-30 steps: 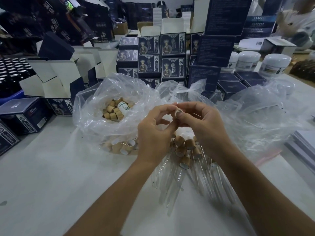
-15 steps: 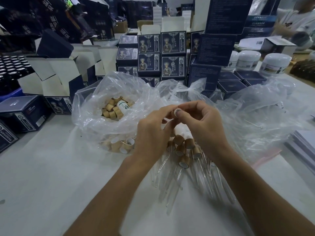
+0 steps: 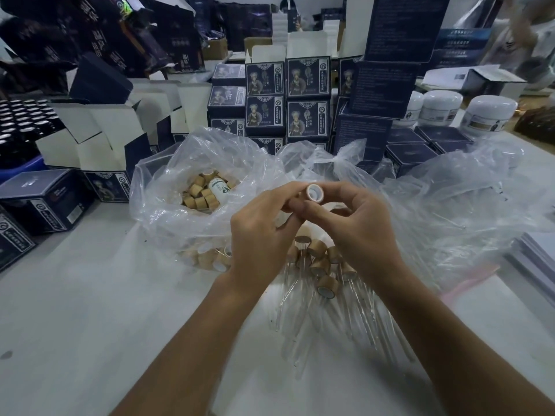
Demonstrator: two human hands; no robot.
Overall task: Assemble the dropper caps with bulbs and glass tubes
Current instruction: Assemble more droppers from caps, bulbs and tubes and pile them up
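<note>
A crumpled clear plastic bag (image 3: 168, 187) sits open on the pale grey surface (image 3: 75, 310), holding a heap of short tan wood-look cylindrical caps (image 3: 196, 196) with one small white labelled bottle (image 3: 219, 190) lying among them. More of the same caps show through the bag's lower wall near the surface. A second clear plastic bag (image 3: 468, 199) spreads out to the right; what it holds cannot be made out. In front of the bags lies a pile of finished droppers, tan caps with clear glass tubes (image 3: 321, 280), the tubes fanning toward the camera. Behind stand stacked dark blue printed cardboard boxes (image 3: 285, 97), open boxes with white flaps (image 3: 99, 130) to the left, a tray of dark bottles (image 3: 21, 121) at far left, and white lidded jars (image 3: 441, 106) at right.

Both hands meet above the dropper pile. The left hand (image 3: 264, 232) is curled, thumb and forefinger pressed onto the side of a single tan cap with a white inner liner (image 3: 314, 192). The right hand (image 3: 357, 223) is also curled, its fingers wrapped around the far side of that cap and its thumb pressed toward the left thumb. The cap's open white end faces the camera. Whether a bulb or tube is in it cannot be told.
</note>
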